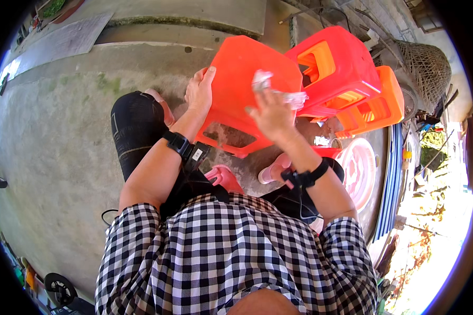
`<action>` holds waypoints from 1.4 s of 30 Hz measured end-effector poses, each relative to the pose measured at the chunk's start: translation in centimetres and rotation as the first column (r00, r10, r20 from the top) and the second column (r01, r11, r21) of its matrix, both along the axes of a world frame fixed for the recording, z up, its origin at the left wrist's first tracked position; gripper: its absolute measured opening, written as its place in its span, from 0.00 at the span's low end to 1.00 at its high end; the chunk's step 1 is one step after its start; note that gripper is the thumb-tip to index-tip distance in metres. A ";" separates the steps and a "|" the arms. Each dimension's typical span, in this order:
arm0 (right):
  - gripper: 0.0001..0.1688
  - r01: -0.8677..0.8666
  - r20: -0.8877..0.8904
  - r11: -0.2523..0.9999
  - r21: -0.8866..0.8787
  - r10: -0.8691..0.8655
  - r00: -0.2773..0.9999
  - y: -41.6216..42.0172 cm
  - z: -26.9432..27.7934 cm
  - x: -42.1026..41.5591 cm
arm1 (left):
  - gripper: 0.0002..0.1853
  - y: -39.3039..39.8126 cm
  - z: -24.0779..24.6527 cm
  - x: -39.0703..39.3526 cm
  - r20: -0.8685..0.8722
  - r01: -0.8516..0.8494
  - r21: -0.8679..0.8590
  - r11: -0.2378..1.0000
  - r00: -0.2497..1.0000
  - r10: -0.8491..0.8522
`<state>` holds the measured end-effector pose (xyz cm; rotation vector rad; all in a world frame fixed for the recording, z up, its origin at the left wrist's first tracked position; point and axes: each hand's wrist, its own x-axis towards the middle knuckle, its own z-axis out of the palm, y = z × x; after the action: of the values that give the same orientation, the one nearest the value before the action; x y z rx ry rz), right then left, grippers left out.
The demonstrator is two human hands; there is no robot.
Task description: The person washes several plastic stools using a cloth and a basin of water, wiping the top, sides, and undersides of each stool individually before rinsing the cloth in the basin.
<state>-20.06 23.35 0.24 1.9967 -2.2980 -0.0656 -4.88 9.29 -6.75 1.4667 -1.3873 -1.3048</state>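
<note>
An orange-red plastic stool [242, 59] stands before my knees, its flat seat facing up. My left hand [200, 88] grips the left rim of the seat, thumb on top. Spread over the seat's right part, my right hand [274, 118] presses a crumpled whitish cloth [262, 80] against the plastic. Part of the cloth sticks out past the seat's right edge, and motion blurs both hand and cloth. Straps with small devices sit on both wrists.
Beyond my right hand are a red stool [349, 51] and an orange stool [392, 96], tipped on their sides. A pink basin [370, 173] is at my right knee. A woven basket [425, 71] stands farther right, near blue corrugated sheeting [390, 177]. Concrete floor [51, 157] extends left.
</note>
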 end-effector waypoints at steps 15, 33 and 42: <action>0.38 0.308 0.298 0.949 0.061 -0.312 0.902 -10.6 -1.5 -9.9 | 0.32 -0.5 -1.1 0.3 0.085 -0.067 0.009 0.998 0.994 0.066; 0.44 0.381 0.231 0.920 0.094 -0.392 0.890 -4.8 -1.1 -8.2 | 0.32 -0.6 -2.0 -0.2 0.046 -0.051 0.031 0.998 0.998 0.049; 0.44 0.131 0.453 0.986 0.107 -0.165 0.876 -19.0 -0.7 -5.7 | 0.31 0.1 -0.6 0.2 -0.069 -0.155 0.088 0.984 0.985 0.161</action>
<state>-25.78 4.35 -0.51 2.0418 -2.7672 0.3604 -4.73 9.36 -7.38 1.5326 -1.1558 -1.3161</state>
